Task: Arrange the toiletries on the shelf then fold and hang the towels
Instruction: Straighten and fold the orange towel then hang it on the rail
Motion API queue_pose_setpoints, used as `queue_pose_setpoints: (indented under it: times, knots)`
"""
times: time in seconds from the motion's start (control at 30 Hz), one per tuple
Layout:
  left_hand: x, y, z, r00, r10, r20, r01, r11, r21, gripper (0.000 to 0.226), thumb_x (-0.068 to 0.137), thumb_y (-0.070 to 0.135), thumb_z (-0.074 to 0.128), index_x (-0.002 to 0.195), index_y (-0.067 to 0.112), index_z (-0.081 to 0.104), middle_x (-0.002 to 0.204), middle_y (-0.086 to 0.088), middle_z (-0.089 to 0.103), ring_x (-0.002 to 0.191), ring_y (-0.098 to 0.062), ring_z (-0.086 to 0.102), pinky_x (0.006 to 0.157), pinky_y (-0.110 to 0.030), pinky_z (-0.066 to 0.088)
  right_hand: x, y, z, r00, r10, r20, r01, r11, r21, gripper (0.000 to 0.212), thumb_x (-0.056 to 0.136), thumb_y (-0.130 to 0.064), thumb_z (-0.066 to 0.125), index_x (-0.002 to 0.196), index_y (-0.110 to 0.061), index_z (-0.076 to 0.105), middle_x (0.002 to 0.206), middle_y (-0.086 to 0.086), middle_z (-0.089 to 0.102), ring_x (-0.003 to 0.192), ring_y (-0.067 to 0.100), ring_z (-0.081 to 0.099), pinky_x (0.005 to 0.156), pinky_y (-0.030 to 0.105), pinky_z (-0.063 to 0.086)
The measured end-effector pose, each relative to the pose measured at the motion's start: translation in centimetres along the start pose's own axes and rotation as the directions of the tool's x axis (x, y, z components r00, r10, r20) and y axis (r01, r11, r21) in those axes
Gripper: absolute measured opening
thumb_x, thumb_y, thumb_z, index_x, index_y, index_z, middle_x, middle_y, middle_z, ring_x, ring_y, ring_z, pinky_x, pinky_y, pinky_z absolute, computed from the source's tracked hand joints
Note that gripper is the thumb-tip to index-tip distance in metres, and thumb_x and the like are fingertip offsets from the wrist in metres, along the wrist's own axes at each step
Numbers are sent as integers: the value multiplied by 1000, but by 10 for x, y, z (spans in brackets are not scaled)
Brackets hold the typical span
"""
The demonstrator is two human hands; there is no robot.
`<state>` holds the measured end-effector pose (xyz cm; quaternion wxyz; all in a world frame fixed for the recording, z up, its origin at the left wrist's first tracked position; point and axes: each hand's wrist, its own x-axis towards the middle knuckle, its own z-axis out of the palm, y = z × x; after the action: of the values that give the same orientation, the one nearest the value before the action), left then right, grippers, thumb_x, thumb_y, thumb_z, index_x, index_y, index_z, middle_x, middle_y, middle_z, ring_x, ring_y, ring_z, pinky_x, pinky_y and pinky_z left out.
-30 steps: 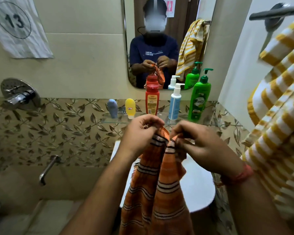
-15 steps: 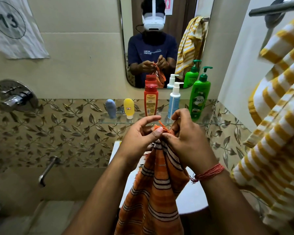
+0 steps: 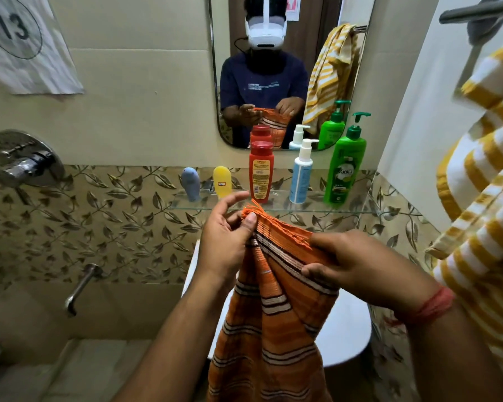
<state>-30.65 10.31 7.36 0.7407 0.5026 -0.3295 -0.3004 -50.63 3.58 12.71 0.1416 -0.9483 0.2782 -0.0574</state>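
Note:
An orange striped towel (image 3: pixel 273 329) hangs down in front of me over a white basin. My left hand (image 3: pixel 227 242) pinches its fringed top corner, and my right hand (image 3: pixel 357 265) grips the top edge further right, so the edge stretches between them. On the glass shelf (image 3: pixel 389 208) stand a blue-grey tube (image 3: pixel 191 184), a yellow tube (image 3: pixel 222 181), a red bottle (image 3: pixel 261 172), a light blue pump bottle (image 3: pixel 302 177) and a green pump bottle (image 3: pixel 346 166). A yellow-and-white striped towel (image 3: pixel 482 181) hangs at the right.
A mirror (image 3: pixel 288 68) above the shelf reflects me and the towels. A metal towel bar (image 3: pixel 476 10) is at the top right. A shower mixer (image 3: pixel 24 161) and a spout (image 3: pixel 80 288) are on the left wall. The white basin (image 3: pixel 349 332) lies below my hands.
My hands were together at the towel's top half a second ago. The right hand has slid to the right along the edge, spreading the top of the orange towel.

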Motion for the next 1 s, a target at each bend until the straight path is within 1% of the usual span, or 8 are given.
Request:
queue_pose_setpoints:
  times: [0.1,0.2,0.33,0.47,0.53,0.6,0.83,1.0]
  knots:
    - [4,1,4,1000,5,-30,-7,999,-40,34,97,-1,57,112,29,65,106,-10,75,82,-15,72,65,-27,57,-16,-16,-21,998,-36,-48,24,974,-225,14,95,-53,51,103,-41,50,86,-23,51,88,5,49,79,27,38]
    - [11,7,4,1000,7,-14,-7,998,-57,32,97,0,57,117,25,63,103,-9,75,82,-15,73,66,-28,58,-24,-25,-33,996,-61,-71,41,965,-258,9,94,-56,46,95,-48,43,90,-25,51,95,5,45,94,33,34]
    - [10,9,11,1000,12,8,-12,998,-62,28,98,6,57,119,24,63,108,-9,75,88,-19,73,70,-32,60,-33,-39,-40,976,-105,-189,84,990,-114,12,88,-55,45,91,-44,50,86,-21,51,82,-1,48,74,24,46]
    - [16,16,13,998,42,-35,-45,997,-68,26,99,5,57,113,25,64,97,-2,77,80,-13,72,63,-29,59,-25,-28,-31,911,-175,-372,138,982,-126,10,89,-42,54,87,-33,57,75,-24,48,75,-1,49,60,15,36]
    - [15,15,15,999,37,-37,-39,998,-53,26,98,6,58,116,24,64,105,-5,76,85,-15,74,65,-29,57,-24,-19,-30,885,-154,-440,150,988,-44,13,88,-40,59,89,-28,64,76,-21,55,74,0,54,57,15,39]
    - [14,14,17,997,48,-55,-50,998,-35,25,99,7,58,117,23,64,111,-7,74,93,-17,74,71,-29,58,-26,-18,-29,851,-131,-508,211,972,103,17,87,-39,60,93,-25,68,81,-17,62,77,3,59,61,20,49]
    - [9,18,17,994,99,-55,-95,993,73,25,99,9,59,121,19,62,111,-5,74,99,-15,74,75,-25,59,-17,5,-22,822,-21,-569,146,974,176,16,87,-34,65,95,-21,70,86,-15,66,81,2,61,67,31,54]
    - [-3,24,17,986,168,8,-167,974,154,26,98,11,61,122,18,61,107,-5,75,99,-15,74,78,-27,60,-18,27,-25,859,-27,-511,112,984,137,12,82,-29,73,93,-22,69,88,-16,62,84,0,58,68,10,45]
